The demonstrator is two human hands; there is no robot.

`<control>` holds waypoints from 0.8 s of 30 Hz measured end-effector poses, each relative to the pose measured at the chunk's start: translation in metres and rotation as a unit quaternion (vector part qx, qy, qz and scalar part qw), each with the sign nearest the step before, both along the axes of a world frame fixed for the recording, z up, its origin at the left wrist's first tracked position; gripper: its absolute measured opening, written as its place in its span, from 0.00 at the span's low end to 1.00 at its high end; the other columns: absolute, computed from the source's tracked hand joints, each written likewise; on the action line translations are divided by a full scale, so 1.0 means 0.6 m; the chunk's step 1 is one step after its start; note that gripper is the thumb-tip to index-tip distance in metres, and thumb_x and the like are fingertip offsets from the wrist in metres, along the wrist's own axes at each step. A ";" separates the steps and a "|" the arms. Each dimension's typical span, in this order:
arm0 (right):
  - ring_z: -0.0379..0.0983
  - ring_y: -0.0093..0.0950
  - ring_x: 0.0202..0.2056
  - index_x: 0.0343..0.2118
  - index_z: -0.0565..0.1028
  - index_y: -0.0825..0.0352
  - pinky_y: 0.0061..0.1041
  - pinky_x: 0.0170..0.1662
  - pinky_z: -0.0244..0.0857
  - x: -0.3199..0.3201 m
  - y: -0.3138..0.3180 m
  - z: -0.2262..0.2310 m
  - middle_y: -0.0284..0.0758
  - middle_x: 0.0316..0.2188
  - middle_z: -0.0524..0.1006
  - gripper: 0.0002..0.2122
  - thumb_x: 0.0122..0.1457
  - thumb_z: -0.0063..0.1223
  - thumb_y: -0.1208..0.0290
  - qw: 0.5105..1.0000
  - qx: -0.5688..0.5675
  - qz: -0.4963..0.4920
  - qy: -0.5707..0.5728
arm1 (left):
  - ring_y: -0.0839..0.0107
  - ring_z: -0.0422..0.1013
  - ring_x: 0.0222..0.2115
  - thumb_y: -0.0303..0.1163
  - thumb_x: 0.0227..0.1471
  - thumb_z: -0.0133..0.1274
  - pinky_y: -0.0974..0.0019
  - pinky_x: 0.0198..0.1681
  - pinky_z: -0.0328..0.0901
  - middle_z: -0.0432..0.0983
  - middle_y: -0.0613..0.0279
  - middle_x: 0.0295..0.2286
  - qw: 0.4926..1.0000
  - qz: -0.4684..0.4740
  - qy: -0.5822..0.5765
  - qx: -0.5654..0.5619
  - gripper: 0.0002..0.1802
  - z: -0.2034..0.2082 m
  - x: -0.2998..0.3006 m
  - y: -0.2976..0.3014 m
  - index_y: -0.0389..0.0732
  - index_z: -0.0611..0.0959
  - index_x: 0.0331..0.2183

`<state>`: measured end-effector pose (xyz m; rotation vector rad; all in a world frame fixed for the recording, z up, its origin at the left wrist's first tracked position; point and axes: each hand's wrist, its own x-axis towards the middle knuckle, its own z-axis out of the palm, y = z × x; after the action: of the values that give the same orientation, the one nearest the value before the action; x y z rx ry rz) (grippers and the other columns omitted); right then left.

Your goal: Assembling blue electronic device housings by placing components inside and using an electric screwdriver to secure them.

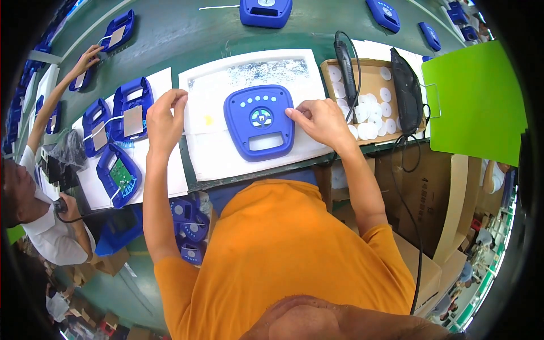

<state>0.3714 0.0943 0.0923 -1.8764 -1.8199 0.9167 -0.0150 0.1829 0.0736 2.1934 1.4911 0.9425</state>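
A blue plastic housing (239, 126) lies flat on a white foam pad (207, 153) in front of me. It has a row of several light dots, a round centre opening with a small part inside, and a wide slot at its near end. My right hand (326, 122) is at the housing's right edge, thumb and forefinger pinched together. Whether anything is between them is hidden. My left hand (165, 122) is raised over the pad's left edge, apart from the housing. Its fingertips are pressed together, and what they hold, if anything, is too small to make out.
Right of the pad, a cardboard tray (326, 71) holds white discs (368, 116), a black cabled tool (344, 71) and a black pouch (407, 96). A green board (476, 102) stands beyond. Open blue housings (148, 93) lie left, where a co-worker (54, 229) reaches across.
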 end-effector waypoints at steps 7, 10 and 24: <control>0.84 0.29 0.25 0.41 0.90 0.67 0.29 0.32 0.74 0.079 0.001 0.007 0.37 0.23 0.86 0.13 0.71 0.67 0.60 0.978 0.163 -0.100 0.087 | 0.54 0.82 0.44 0.27 0.61 0.66 0.51 0.46 0.76 0.86 0.56 0.41 0.982 0.000 0.148 0.115 0.04 -0.006 0.024 0.056 0.41 0.93 0.38; 0.82 0.20 0.27 0.44 0.89 0.71 0.24 0.33 0.74 0.128 -0.010 0.009 0.34 0.24 0.86 0.12 0.71 0.67 0.65 0.962 0.172 -0.166 0.129 | 0.54 0.81 0.45 0.27 0.59 0.65 0.50 0.46 0.76 0.84 0.56 0.41 0.970 -0.017 0.202 0.131 0.04 -0.014 0.042 0.069 0.41 0.93 0.35; 0.88 0.47 0.42 0.43 0.90 0.60 0.44 0.49 0.81 0.381 0.022 -0.034 0.41 0.37 0.90 0.11 0.69 0.59 0.62 0.903 0.202 -0.318 -0.207 | 0.55 0.78 0.47 0.21 0.56 0.58 0.52 0.50 0.73 0.80 0.56 0.41 0.894 -0.009 0.427 0.135 0.07 -0.014 0.068 0.078 0.36 0.89 0.36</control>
<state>0.6003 0.1076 0.0722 -2.2528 -1.2809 -0.0909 0.0257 0.2298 0.0649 3.0419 1.7268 0.1275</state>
